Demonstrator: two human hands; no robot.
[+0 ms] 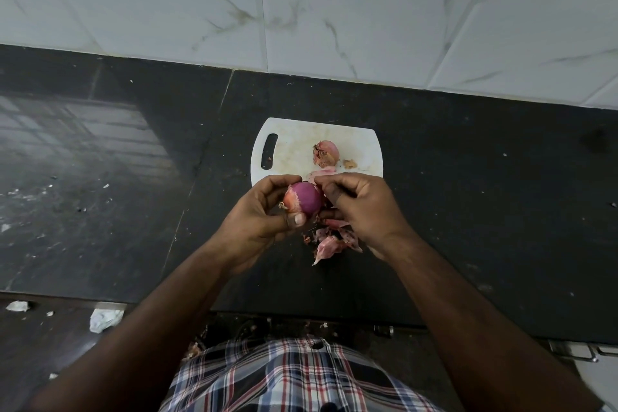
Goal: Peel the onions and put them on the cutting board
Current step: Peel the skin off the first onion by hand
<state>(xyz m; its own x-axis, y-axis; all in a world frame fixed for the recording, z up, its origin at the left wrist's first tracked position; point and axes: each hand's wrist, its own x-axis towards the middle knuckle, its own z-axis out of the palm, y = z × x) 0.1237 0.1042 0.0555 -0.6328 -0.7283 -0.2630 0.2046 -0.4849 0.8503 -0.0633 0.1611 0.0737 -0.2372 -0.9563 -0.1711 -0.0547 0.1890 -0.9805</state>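
Note:
My left hand (264, 214) grips a purple onion (306, 198), partly peeled, with dry orange skin still on its left side. It is held just in front of the near edge of the white cutting board (291, 140). My right hand (357, 207) pinches a strip of pink skin at the onion's upper right. A second onion (326, 153) with its dry pinkish skin on lies on the board, with a small brown scrap (349, 163) beside it.
A heap of pink onion peels (331, 241) lies on the black counter (468, 194) below my hands. Marble wall tiles (334, 10) rise behind the counter. White paper scraps (103, 319) lie at the counter's front left edge.

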